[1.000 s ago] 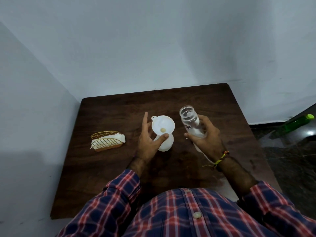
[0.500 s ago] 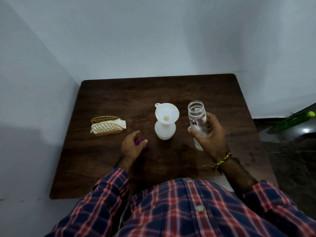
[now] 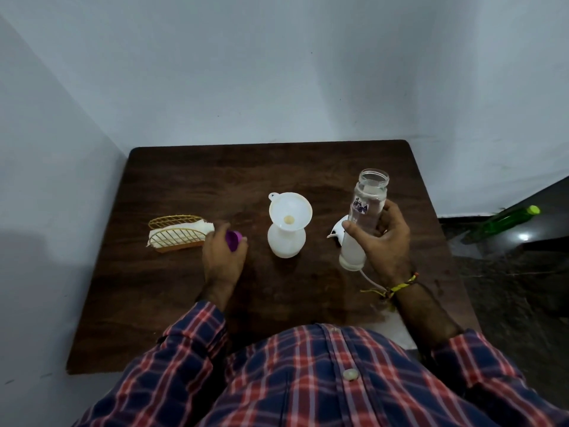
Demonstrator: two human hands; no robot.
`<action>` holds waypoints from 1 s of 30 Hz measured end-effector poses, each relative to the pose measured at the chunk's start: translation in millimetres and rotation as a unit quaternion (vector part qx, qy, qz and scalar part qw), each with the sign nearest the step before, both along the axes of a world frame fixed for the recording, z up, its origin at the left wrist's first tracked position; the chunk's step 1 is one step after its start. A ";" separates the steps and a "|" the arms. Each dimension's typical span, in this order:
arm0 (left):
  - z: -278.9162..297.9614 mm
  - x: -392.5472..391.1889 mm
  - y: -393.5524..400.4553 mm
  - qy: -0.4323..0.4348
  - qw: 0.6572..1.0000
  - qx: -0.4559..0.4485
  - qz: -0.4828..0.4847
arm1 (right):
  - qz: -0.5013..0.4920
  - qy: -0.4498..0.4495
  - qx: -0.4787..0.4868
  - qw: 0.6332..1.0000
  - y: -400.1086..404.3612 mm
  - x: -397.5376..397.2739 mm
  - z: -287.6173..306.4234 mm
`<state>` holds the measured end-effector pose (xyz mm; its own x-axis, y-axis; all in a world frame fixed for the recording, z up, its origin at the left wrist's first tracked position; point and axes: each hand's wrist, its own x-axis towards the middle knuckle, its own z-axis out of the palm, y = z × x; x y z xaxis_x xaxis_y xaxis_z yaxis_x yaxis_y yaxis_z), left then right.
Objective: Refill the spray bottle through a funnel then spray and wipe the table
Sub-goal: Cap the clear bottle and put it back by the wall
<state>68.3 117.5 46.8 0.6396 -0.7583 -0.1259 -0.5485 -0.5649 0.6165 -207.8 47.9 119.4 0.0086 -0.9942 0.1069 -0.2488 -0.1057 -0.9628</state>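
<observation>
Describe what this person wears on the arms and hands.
Both arms are in a checked shirt of navy, red and white, the sleeves pushed up above the wrists. The right hand has a yellow and orange thread band tied at its wrist, loose ends trailing. The left hand shows no band, ring or glove.

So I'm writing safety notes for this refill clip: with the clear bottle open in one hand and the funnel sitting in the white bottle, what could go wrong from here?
1. The clear bottle is uncapped and held above the table by the right hand alone; a tilt could spill liquid.
2. The funnel rests in the white bottle with no hand steadying it, so pouring might tip it.
3. The left hand holds the purple cap near the napkin holder and might bump it.
</observation>
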 end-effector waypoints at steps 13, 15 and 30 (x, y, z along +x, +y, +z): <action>121.9 -41.1 -60.0 0.249 0.889 -0.377 -0.072 | 0.046 0.007 -0.053 0.998 -5.4 17.3 30.7; 139.0 -54.9 -70.3 0.298 0.868 -0.387 -0.090 | 0.047 -0.011 -0.044 0.998 -6.4 16.8 36.0; 194.6 -121.5 -98.2 0.495 0.774 -0.358 -0.166 | 0.056 -0.011 -0.070 0.996 -2.9 13.2 55.9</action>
<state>-53.2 19.3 241.4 0.2545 -0.9620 0.0986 0.3505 0.1868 0.9178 -194.6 45.0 175.3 0.1151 -0.9624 0.2460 -0.2076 -0.2655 -0.9415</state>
